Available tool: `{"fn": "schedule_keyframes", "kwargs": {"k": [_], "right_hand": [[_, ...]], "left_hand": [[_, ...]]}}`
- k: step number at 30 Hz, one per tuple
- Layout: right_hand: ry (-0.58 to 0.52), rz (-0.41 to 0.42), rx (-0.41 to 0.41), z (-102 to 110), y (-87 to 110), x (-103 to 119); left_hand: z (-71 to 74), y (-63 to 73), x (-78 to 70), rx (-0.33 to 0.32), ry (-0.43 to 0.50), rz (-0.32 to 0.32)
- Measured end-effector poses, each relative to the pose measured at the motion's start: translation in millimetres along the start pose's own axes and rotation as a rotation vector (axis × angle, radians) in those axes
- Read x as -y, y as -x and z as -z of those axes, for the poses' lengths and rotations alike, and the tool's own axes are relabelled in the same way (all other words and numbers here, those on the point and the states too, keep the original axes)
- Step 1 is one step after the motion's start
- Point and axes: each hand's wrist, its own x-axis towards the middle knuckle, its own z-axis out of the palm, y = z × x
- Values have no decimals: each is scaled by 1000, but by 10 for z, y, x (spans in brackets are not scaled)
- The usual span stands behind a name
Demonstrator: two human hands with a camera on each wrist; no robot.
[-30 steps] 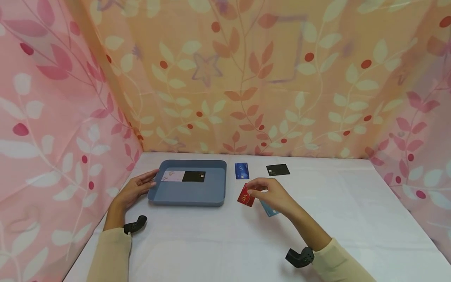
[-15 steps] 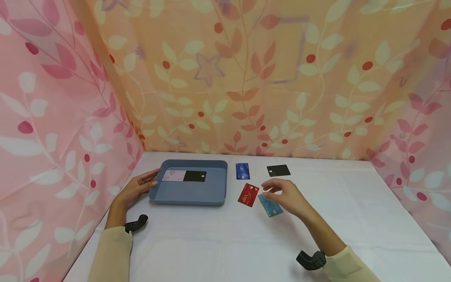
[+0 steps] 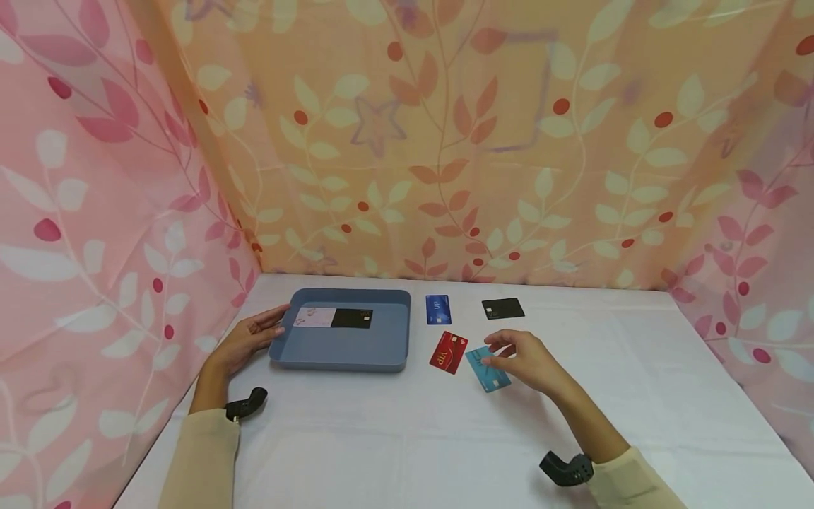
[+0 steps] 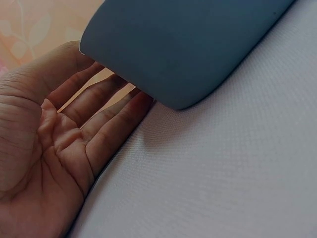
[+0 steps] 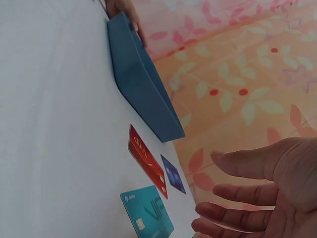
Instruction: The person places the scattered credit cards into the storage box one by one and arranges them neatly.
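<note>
My right hand (image 3: 524,360) hovers over a teal VIP card (image 3: 488,369), thumb overlapping it in the head view. In the right wrist view, thumb and fingers are spread apart beside the teal card (image 5: 147,213), nothing between them. A red VIP card (image 3: 449,352) lies just left of it on the white cloth. With fingers nearly straight, my left hand (image 3: 244,343) rests against the left side of a blue-grey tray (image 3: 343,353); the left wrist view shows its fingers (image 4: 106,119) partly hidden behind the tray wall (image 4: 188,49).
Inside the tray, a pale floral card (image 3: 313,317) and a black card (image 3: 352,318) lie side by side. Behind the red card are a blue card (image 3: 438,309) and another black card (image 3: 503,308). A patterned curtain (image 3: 407,141) encloses the table's back and sides.
My right hand has moved from the red card rightward to the teal card, uncovering both. The red card lies flat where the hand was. My left hand stays at the tray.
</note>
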Motion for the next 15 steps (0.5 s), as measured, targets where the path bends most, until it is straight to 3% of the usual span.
{"fn": "schedule_keyframes", "kwargs": {"k": [8, 15], "right_hand": [[61, -20, 21, -6, 23, -104], [158, -110, 14, -22, 10, -138]], "left_hand": [[-28, 21, 29, -17, -9, 25], [-25, 28, -3, -22, -11, 25]]}}
